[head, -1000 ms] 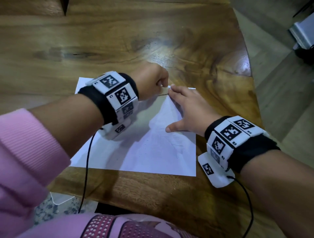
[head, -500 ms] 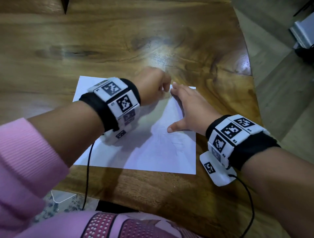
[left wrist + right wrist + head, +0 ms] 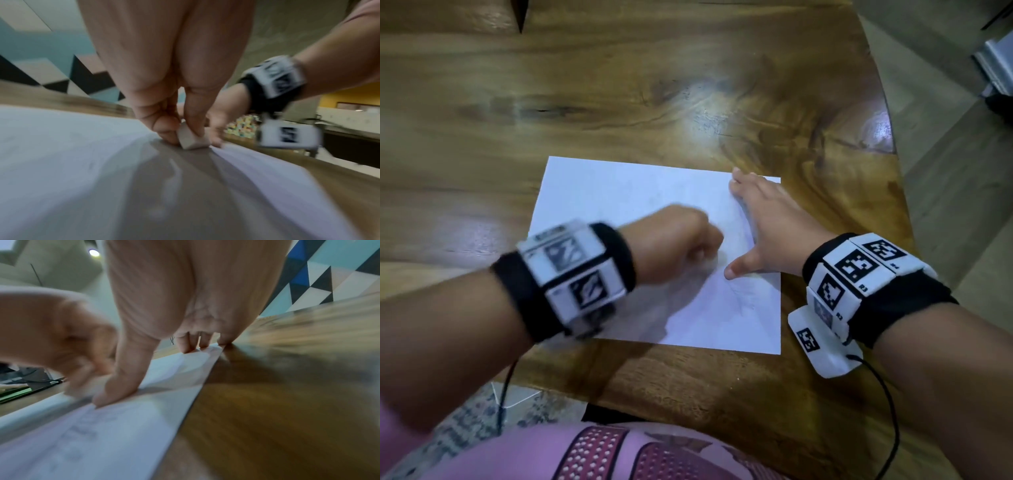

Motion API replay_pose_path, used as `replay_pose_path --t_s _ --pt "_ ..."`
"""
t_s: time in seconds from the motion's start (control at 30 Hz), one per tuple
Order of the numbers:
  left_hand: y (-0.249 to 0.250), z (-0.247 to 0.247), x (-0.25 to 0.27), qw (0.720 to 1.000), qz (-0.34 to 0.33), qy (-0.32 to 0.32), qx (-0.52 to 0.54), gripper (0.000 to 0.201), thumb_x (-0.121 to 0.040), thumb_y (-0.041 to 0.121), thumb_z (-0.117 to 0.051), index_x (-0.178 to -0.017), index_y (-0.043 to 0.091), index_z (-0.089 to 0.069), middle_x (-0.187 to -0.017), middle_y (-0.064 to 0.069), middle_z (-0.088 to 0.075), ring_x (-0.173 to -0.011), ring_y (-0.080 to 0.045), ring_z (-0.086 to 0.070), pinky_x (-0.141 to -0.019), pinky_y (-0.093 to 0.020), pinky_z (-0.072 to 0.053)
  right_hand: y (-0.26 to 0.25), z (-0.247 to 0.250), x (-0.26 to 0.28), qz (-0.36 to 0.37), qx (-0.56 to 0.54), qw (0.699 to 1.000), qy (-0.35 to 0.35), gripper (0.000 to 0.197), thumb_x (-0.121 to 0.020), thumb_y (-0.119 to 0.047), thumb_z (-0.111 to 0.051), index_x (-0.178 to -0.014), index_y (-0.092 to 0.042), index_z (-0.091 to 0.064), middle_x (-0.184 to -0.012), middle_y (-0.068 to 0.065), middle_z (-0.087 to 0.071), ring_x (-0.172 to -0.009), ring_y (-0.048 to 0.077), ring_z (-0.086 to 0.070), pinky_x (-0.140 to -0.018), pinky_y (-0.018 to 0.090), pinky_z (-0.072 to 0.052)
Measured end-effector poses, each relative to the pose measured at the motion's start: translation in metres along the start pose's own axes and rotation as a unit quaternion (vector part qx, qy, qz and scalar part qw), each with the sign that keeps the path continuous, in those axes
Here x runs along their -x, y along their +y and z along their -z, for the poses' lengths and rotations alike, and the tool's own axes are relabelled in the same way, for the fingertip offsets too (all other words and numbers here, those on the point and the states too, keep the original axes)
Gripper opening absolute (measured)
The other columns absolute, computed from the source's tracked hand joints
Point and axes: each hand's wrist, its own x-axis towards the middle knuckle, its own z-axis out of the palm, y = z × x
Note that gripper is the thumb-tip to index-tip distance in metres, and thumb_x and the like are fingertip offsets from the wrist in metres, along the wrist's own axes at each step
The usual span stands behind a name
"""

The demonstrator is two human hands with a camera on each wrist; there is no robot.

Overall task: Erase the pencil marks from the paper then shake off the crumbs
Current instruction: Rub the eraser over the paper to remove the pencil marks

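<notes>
The flat white sheet of paper (image 3: pixel 640 219) lies on the glossy brown wooden table (image 3: pixel 688 85). The left hand (image 3: pixel 674 240) pinches a small pale rectangular eraser (image 3: pixel 192 138) between thumb and fingertips, its lower edge touching the sheet near the centre. At three o'clock from it, the right hand (image 3: pixel 767 222) presses flat, fingers spread and straight, on the paper's right margin. Faint grey pencil marks (image 3: pixel 82 426) show at five o'clock.

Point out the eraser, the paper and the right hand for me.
eraser (image 3: pixel 192 141): left wrist view, its pale front face below the fingertips.
paper (image 3: pixel 619 192): head view, bare far-left part of the sheet.
right hand (image 3: pixel 774 222): head view, back of the hand.
</notes>
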Motion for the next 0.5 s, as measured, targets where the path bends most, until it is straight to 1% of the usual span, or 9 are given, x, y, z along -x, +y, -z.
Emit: replay_pose_path --t_s 0.07,0.1,0.13,0.2,0.27,0.33,0.4,0.47,0.5 --pt "0.002 -0.006 0.018 0.999 -0.006 -0.042 0.025 0.019 -0.077 0.025 -0.056 -0.064 0.012 -0.056 -0.07 -0.007 -0.055 -0.066 -0.024 -0.051 -0.061 -0.03 -0.038 -0.001 0.001 0.002 0.0 -0.001 1.0 -0.005 0.125 -0.057 -0.05 -0.082 -0.15 -0.016 -0.006 -0.158 -0.009 0.009 -0.145 0.011 0.004 -0.113 0.021 -0.002" --pt "0.0 -0.006 0.015 0.999 -0.005 -0.031 0.023 0.02 -0.076 0.028 -0.053 -0.067 0.011 -0.06 -0.072 -0.008 -0.057 -0.067 -0.023 -0.052 -0.062 -0.029 -0.036 -0.001 0.002 0.002 0.001 -0.002 1.0 -0.007 0.124 -0.058 -0.049 -0.082 -0.15 -0.016 -0.006 -0.158 -0.009 0.009 -0.145 0.011 0.004 -0.113 0.02 -0.002" --pt "-0.002 -0.001 0.006 1.0 0.003 -0.003 0.018 0.019 -0.076 0.025 -0.051 -0.071 0.01 -0.063 -0.073 -0.008 -0.058 -0.068 -0.023 -0.051 -0.062 -0.027 -0.031 -0.002 0.003 0.003 0.001 -0.003 1.0 -0.009 0.124 -0.058 -0.049 -0.082 -0.15 -0.015 -0.006 -0.158 -0.009 0.009 -0.145 0.011 0.004 -0.113 0.02 -0.003" --pt "-0.007 0.011 -0.017 0.997 0.049 0.064 -0.003 0.014 -0.08 0.014 -0.053 -0.085 0.009 -0.066 -0.081 -0.008 -0.059 -0.075 -0.023 -0.051 -0.062 -0.023 -0.024 -0.003 0.003 0.004 -0.001 -0.006 1.0 -0.007 0.123 -0.057 -0.049 -0.082 -0.15 -0.016 -0.007 -0.158 -0.01 0.008 -0.144 0.011 0.002 -0.113 0.021 -0.005" --pt "-0.012 0.015 -0.031 0.993 0.078 0.09 -0.012 0.015 -0.08 0.007 -0.055 -0.091 0.007 -0.065 -0.089 -0.012 -0.062 -0.082 -0.026 -0.054 -0.064 -0.024 -0.028 -0.003 0.003 0.004 -0.003 -0.009 1.0 -0.007 0.123 -0.057 -0.049 -0.083 -0.15 -0.016 -0.008 -0.158 -0.01 0.008 -0.145 0.011 0.002 -0.114 0.022 -0.006" --pt "-0.011 0.008 -0.018 0.995 0.057 0.079 -0.012 0.009 -0.079 0.007 -0.056 -0.081 0.007 -0.064 -0.083 -0.013 -0.06 -0.079 -0.03 -0.055 -0.066 -0.029 -0.035 -0.002 0.003 0.003 -0.004 -0.009 1.0 -0.01 0.124 -0.057 -0.049 -0.082 -0.15 -0.016 -0.007 -0.158 -0.01 0.008 -0.145 0.011 0.003 -0.113 0.022 -0.005" --pt "-0.007 -0.005 0.011 0.999 0.019 0.039 0.003 0.012 -0.08 0.013 -0.056 -0.068 0.01 -0.058 -0.073 -0.008 -0.053 -0.069 -0.028 -0.052 -0.064 -0.031 -0.039 -0.001 0.003 0.003 -0.006 -0.009 1.0 -0.011 0.123 -0.058 -0.049 -0.082 -0.15 -0.017 -0.006 -0.157 -0.011 0.009 -0.144 0.01 0.005 -0.113 0.021 -0.004" --pt "-0.001 -0.012 0.031 0.999 0.017 -0.018 0.029 0.019 -0.08 0.024 -0.057 -0.065 0.012 -0.057 -0.071 -0.003 -0.051 -0.066 -0.023 -0.05 -0.063 -0.031 -0.041 -0.001 0.003 0.003 -0.006 -0.006 1.0 -0.012 0.124 -0.059 -0.049 -0.082 -0.15 -0.017 -0.005 -0.157 -0.011 0.009 -0.144 0.01 0.005 -0.113 0.021 -0.003" --pt "-0.002 -0.011 0.031 0.999 0.016 -0.025 0.032 0.019 -0.079 0.027 -0.057 -0.066 0.014 -0.059 -0.072 -0.003 -0.053 -0.067 -0.021 -0.051 -0.064 -0.031 -0.041 -0.001 0.002 0.003 -0.005 -0.002 1.0 -0.011 0.124 -0.059 -0.05 -0.081 -0.15 -0.016 -0.004 -0.157 -0.01 0.01 -0.144 0.01 0.006 -0.113 0.021 -0.002"
